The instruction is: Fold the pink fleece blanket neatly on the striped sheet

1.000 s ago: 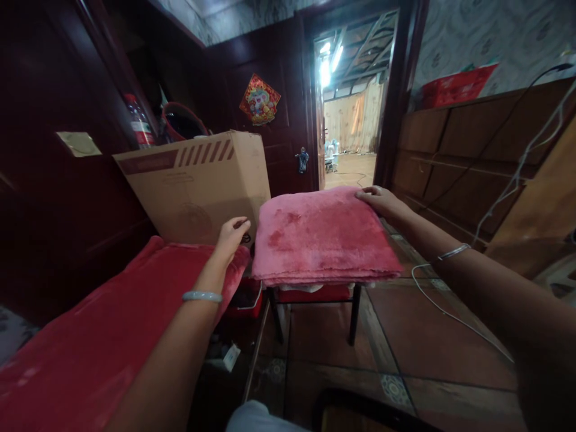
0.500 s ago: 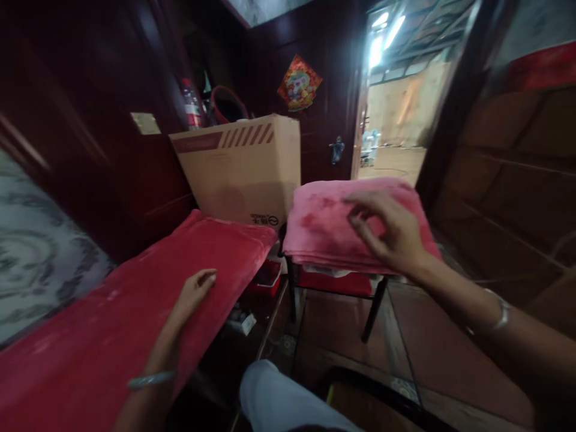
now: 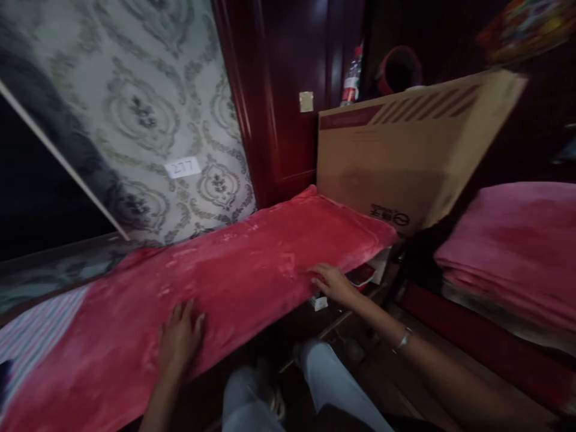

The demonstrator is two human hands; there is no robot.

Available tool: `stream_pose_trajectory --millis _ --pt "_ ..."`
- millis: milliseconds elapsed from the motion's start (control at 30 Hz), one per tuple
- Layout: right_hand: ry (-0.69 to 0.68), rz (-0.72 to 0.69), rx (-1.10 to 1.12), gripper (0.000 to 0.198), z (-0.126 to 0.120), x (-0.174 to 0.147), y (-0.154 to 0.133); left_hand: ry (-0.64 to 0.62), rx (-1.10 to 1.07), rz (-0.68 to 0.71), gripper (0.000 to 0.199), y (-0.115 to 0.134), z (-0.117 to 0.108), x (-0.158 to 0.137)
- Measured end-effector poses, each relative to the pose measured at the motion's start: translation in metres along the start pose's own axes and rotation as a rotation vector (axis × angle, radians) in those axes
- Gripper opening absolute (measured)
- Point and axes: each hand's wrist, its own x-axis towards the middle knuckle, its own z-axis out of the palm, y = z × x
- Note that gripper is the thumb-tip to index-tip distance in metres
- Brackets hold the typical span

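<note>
A long red plush blanket point(image 3: 243, 264) lies spread over a low surface, reaching from the lower left to the cardboard box. My left hand point(image 3: 180, 336) rests on it near the front edge, palm down with fingers spread. My right hand point(image 3: 333, 282) is at the blanket's front edge farther right, fingers extended and loosely apart, at or just over the cloth. Neither hand grips anything. To the right, a folded pink blanket point(image 3: 522, 240) sits in a stack on a chair with a red seat point(image 3: 486, 342).
A large cardboard box point(image 3: 382, 156) stands behind the blanket's far end, with a bottle point(image 3: 351, 78) beyond it. Striped cloth point(image 3: 40, 324) shows at the left. A dark screen-like panel point(image 3: 40, 180) leans at far left. Small items, including a white box point(image 3: 319, 302), sit beneath the surface.
The view has swung left. My right hand has moved from over the folded pink blanket to the spread red blanket. My left hand now lies flat with its fingers spread.
</note>
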Motion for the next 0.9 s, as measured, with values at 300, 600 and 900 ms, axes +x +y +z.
stream_pose_trajectory --millis 300,600,900 --pt "-0.029 0.024 -0.306 0.05 0.099 0.057 0.027 -0.143 0.297 -0.18 0.053 -0.024 -0.002 -0.035" --pt "0.092 -0.069 -0.451 0.047 0.11 0.031 0.047 -0.047 0.219 -0.123 0.05 -0.039 0.0 -0.055" --pt "0.175 -0.182 -0.428 0.053 0.108 0.005 0.069 -0.047 0.244 -0.455 0.05 -0.083 -0.038 -0.098"
